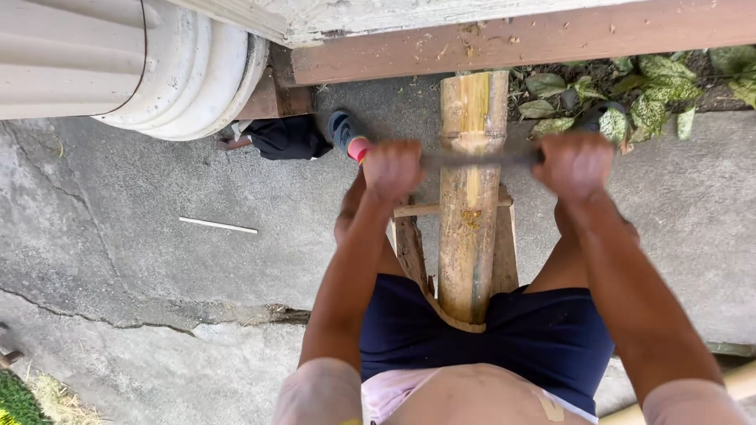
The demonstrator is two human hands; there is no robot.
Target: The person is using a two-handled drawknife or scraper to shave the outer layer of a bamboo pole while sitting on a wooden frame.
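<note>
Your left hand (391,169) and right hand (575,164) each grip, it seems, a blurred drawknife (480,158) across the bamboo pole (470,197).

Both arms stretched forward and down, left hand (391,168) and right hand (576,164) fisted level with each other, knuckles up, fingers seemingly curled under, somewhat blurred.

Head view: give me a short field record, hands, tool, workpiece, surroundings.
left hand: fist closed on one end of the drawknife
right hand: fist closed on the other end
drawknife: blade lies across the bamboo pole, blurred
bamboo pole: runs lengthwise between the person's legs, far end against the wooden beam
support: wooden slats under the pole
ground: cracked concrete, thin white stick
nearby: white column base, spotted green leaves
</note>
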